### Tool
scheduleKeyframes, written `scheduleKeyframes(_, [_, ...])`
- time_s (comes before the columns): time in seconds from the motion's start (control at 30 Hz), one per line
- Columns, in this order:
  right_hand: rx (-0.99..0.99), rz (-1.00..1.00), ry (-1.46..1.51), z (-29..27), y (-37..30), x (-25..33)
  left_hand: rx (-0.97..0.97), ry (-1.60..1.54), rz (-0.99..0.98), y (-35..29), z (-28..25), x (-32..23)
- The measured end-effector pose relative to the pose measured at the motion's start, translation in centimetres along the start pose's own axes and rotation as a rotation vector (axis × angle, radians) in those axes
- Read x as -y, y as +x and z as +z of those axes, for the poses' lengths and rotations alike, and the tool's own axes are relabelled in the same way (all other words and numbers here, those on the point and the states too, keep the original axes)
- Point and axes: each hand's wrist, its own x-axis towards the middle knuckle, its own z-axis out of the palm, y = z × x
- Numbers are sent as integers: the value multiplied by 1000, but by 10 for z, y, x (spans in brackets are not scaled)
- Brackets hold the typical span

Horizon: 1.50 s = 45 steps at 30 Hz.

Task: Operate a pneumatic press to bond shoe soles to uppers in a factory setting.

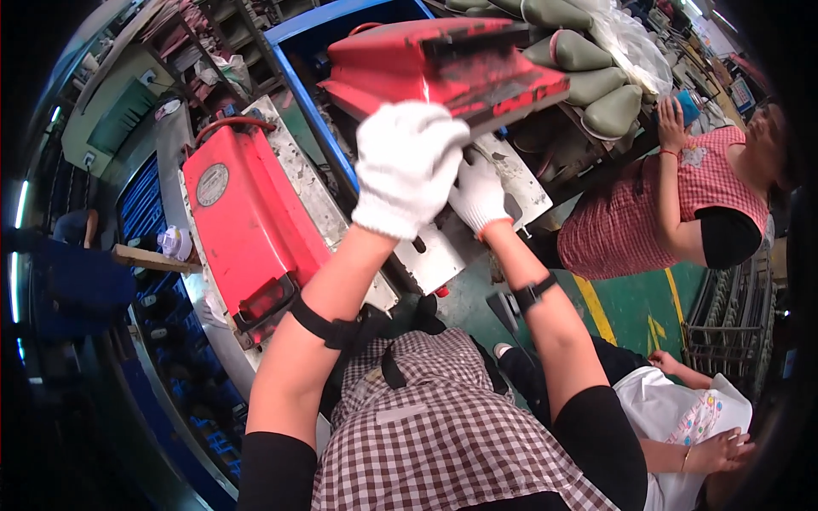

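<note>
Factory floor, green with yellow lines, grey metal bench (pixel 294 183) at your left carrying a red machine housing (pixel 247 226). Your left hand (pixel 407 166) in white glove is clamped on the lower edge of a raised red lid (pixel 443 64). Right hand (pixel 479 194), gloved, sits just under it; can't tell its grip. Olive shoe lasts (pixel 588 72) stacked behind.

— Both arms are up, see? Bare forearms rising from the lower edge, short dark sleeves at the top, a dark band strapped round each.

— And the hands?

— White knit gloves on both. The left hand (pixel 407 166) is higher and nearer, fingers curled over, knuckles toward us. The right hand (pixel 480 194) sits just behind and below it, partly hidden, an orange cuff at the wrist.

— Touching each other?

— Close together; I can't tell if they meet.
</note>
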Motion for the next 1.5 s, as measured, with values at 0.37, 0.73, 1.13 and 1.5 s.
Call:
scheduleKeyframes(0.37, [-235, 100, 454, 37, 92, -83, 125, -71, -79, 119, -43, 22])
scheduleKeyframes(0.73, [509, 725, 1558, -36, -71, 46, -74, -871, -1489, -147, -97, -11])
scheduleKeyframes(1.13, [1171, -303, 1175, -25, -145, 226, -889, -1187, -1416, -252, -235, -137])
scheduleKeyframes(1.5, [285, -670, 683, 39, -169, 248, -1688, -236, -1705, -424, -357, -158])
